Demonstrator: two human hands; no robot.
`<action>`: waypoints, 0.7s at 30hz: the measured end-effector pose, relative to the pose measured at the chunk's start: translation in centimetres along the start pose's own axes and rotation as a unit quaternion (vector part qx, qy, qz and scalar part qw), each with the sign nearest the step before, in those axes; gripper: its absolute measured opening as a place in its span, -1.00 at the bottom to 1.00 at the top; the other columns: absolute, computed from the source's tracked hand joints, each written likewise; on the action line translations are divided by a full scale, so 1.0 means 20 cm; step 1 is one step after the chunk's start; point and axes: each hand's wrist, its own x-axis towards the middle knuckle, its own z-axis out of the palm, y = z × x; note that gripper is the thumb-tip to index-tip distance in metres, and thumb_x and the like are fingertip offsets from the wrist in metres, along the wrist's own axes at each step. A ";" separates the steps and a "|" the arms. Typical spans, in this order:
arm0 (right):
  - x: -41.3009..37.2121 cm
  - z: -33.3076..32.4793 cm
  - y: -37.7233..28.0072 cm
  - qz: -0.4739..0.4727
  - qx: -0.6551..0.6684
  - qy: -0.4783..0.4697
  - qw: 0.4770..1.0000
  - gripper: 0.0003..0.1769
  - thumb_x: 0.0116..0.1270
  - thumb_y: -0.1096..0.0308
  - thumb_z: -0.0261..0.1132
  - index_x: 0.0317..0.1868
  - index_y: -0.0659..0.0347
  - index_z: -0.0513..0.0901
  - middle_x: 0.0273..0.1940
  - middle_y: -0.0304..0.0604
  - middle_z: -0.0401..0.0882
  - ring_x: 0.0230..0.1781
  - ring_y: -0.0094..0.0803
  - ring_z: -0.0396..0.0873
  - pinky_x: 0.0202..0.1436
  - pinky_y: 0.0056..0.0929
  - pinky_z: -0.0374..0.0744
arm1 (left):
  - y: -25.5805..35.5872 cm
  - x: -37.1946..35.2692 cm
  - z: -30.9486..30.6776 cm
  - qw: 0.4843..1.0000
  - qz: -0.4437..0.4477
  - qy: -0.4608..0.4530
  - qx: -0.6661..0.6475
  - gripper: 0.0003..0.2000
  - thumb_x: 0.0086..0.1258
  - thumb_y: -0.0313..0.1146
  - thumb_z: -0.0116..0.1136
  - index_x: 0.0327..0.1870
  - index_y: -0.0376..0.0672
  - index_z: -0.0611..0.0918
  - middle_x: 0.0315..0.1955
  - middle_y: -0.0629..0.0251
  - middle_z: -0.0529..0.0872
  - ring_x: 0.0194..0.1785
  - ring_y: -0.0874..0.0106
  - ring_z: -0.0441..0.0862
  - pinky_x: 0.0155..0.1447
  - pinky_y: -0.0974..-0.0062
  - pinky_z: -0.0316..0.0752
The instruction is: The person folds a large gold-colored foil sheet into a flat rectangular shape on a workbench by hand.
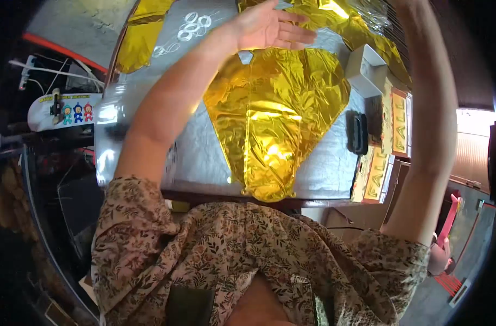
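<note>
A shiny gold foil sheet (275,119) lies creased on the silver-covered table (193,157), its narrow end at the near edge. Over the far end of this foil is my left hand (278,27), palm showing and fingers spread, with nothing held in it. My right forearm reaches up along the right side, and the hand at its end is cut off by the top of the frame. More gold foil (324,16) lies beyond my left hand. An open white box (367,70) stands right of the sheet, with a dark oblong object (359,133) nearer to me.
Coils of white string (193,27) lie at the far left of the table, beside another gold foil piece (142,38). Printed yellow boxes (377,168) line the right edge. A skateboard (68,111) is off to the left. At the lower right, another person's arm (441,252) shows.
</note>
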 end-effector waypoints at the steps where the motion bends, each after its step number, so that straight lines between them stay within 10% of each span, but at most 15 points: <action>1: -0.14 -0.01 -0.01 0.040 -0.105 0.029 0.993 -0.57 0.51 0.10 0.37 0.20 0.23 0.66 0.15 -0.03 0.70 0.02 -0.31 0.74 0.00 -0.36 0.77 | -0.04 -0.01 0.02 1.000 0.002 -0.002 0.003 -0.21 0.67 0.31 -0.33 0.48 -0.33 0.41 0.42 -0.15 0.53 0.44 0.05 0.55 0.47 0.13 0.50; 3: -0.31 -0.06 0.10 -0.001 -0.064 -0.138 0.988 -0.51 0.48 0.04 0.37 0.23 0.23 0.67 0.11 -0.06 0.74 0.10 -0.27 0.72 0.18 -0.33 0.70 | -0.08 0.00 0.05 0.990 0.119 -0.079 -0.002 -0.33 0.65 0.22 -0.15 0.24 -0.30 0.65 0.25 -0.08 0.70 0.30 0.09 0.68 0.31 0.13 0.60; 4: -0.51 0.06 0.05 0.019 -0.139 -0.059 0.988 -0.66 0.47 0.12 0.40 0.02 0.23 0.74 -0.14 -0.13 0.76 -0.10 -0.37 0.72 -0.01 -0.50 0.64 | -0.10 0.01 0.01 0.989 0.121 -0.080 0.000 -0.33 0.65 0.22 -0.15 0.24 -0.30 0.65 0.25 -0.08 0.70 0.30 0.09 0.68 0.31 0.13 0.60; 5: -0.56 -0.11 0.19 -0.202 -0.389 -0.104 0.893 -0.74 0.45 0.16 0.43 -0.10 0.20 0.78 -0.18 -0.16 0.76 -0.16 -0.42 0.66 -0.03 -0.42 0.61 | -0.10 0.01 -0.04 0.993 0.108 0.005 0.039 -0.40 0.63 0.14 -0.04 0.33 -0.26 0.60 0.27 -0.07 0.67 0.31 0.12 0.66 0.34 0.15 0.59; 6: -0.60 -0.29 0.33 -0.399 -0.592 -0.134 0.687 -0.79 0.42 0.20 0.46 -0.21 0.17 0.83 -0.23 -0.18 0.75 -0.22 -0.47 0.60 -0.04 -0.33 0.59 | -0.10 -0.01 -0.09 0.988 0.094 0.090 0.079 -0.43 0.61 0.05 0.07 0.41 -0.22 0.55 0.30 -0.07 0.64 0.33 0.15 0.63 0.36 0.17 0.58; 8: -1.00 -0.11 0.27 0.063 -0.383 -0.037 0.921 -0.87 0.46 0.30 0.40 -0.16 0.16 0.80 -0.37 -0.41 0.68 -0.38 -0.51 0.55 -0.30 -0.36 0.47 | -0.23 -0.21 0.03 0.974 0.168 -0.151 -0.009 -0.47 0.63 -0.14 0.10 0.42 -0.39 0.50 0.38 -0.12 0.58 0.37 0.11 0.63 0.31 0.23 0.64; 9: -1.12 -0.12 0.29 0.109 -0.371 -0.068 0.920 -0.85 0.47 0.29 0.39 -0.14 0.16 0.80 -0.27 -0.34 0.75 -0.24 -0.42 0.64 -0.16 -0.27 0.56 | -0.17 -0.12 -0.15 0.924 0.157 -0.040 0.345 -0.51 0.55 -0.19 0.20 0.35 -0.38 0.57 0.28 -0.06 0.67 0.28 0.16 0.69 0.24 0.27 0.66; 10: -1.22 -0.15 0.36 0.152 -0.358 -0.099 0.916 -0.83 0.48 0.27 0.38 -0.12 0.17 0.80 -0.18 -0.27 0.81 -0.10 -0.32 0.72 -0.01 -0.19 0.64 | -0.08 -0.02 -0.32 0.744 0.128 0.077 0.652 -0.55 0.48 -0.25 0.29 0.27 -0.37 0.65 0.18 0.00 0.76 0.19 0.22 0.76 0.16 0.30 0.68; 12: -1.45 -0.18 0.62 0.035 -0.260 -0.119 0.958 -0.75 0.54 0.29 0.30 0.07 0.18 0.81 0.10 -0.08 0.80 0.42 -0.15 0.56 0.60 0.04 0.33 | -0.09 -0.06 -0.22 0.843 0.110 0.396 0.346 -0.69 0.32 -0.32 0.38 0.04 -0.23 0.79 0.01 0.18 0.85 -0.01 0.27 0.82 0.05 0.28 0.68; 13: -1.53 -0.13 0.58 0.059 -0.306 -0.123 0.942 -0.74 0.54 0.27 0.29 0.06 0.17 0.81 0.15 -0.08 0.78 0.48 -0.12 0.49 0.66 0.04 0.21 | -0.07 -0.06 -0.25 0.841 0.115 0.396 0.350 -0.69 0.32 -0.32 0.38 0.04 -0.23 0.79 0.01 0.18 0.85 -0.01 0.27 0.82 0.05 0.28 0.68; 15: -1.64 -0.14 0.63 0.050 -0.361 -0.164 0.917 -0.74 0.54 0.27 0.27 0.08 0.16 0.80 0.22 -0.10 0.76 0.54 -0.06 0.41 0.71 0.05 0.08 | -0.02 -0.09 -0.39 0.628 0.135 0.451 0.620 -0.77 0.29 -0.26 0.37 -0.08 -0.09 0.83 -0.12 0.23 0.88 -0.08 0.24 0.83 0.02 0.23 0.68; 18: -1.66 -0.19 0.73 -0.004 -0.384 -0.206 0.900 -0.72 0.51 0.40 0.24 0.13 0.19 0.77 0.20 -0.17 0.77 0.54 -0.06 0.41 0.71 0.09 0.05 | 0.11 -0.06 -0.41 0.494 0.045 0.511 0.702 -0.74 0.33 -0.14 0.34 -0.16 -0.11 0.83 -0.17 0.15 0.87 -0.08 0.14 0.82 0.02 0.20 0.68; 19: -1.66 -0.19 0.72 0.013 -0.338 -0.154 0.928 -0.75 0.47 0.46 0.27 0.07 0.19 0.79 0.17 -0.16 0.78 0.53 -0.07 0.43 0.70 0.12 0.08 | 0.17 -0.01 -0.48 0.230 -0.073 0.428 0.871 -0.75 0.34 -0.11 0.30 -0.06 0.09 0.84 -0.30 0.33 0.87 -0.24 0.40 0.81 -0.15 0.37 0.65; 21: -1.60 -0.18 0.63 0.079 -0.245 -0.059 0.965 -0.74 0.47 0.55 0.18 0.01 0.27 0.78 0.14 -0.08 0.79 0.46 -0.17 0.53 0.63 -0.03 0.29 | 0.24 -0.05 -0.83 0.422 0.057 0.487 0.762 -0.79 0.36 -0.14 0.32 -0.16 -0.02 0.81 -0.34 0.28 0.84 -0.31 0.42 0.78 -0.19 0.38 0.62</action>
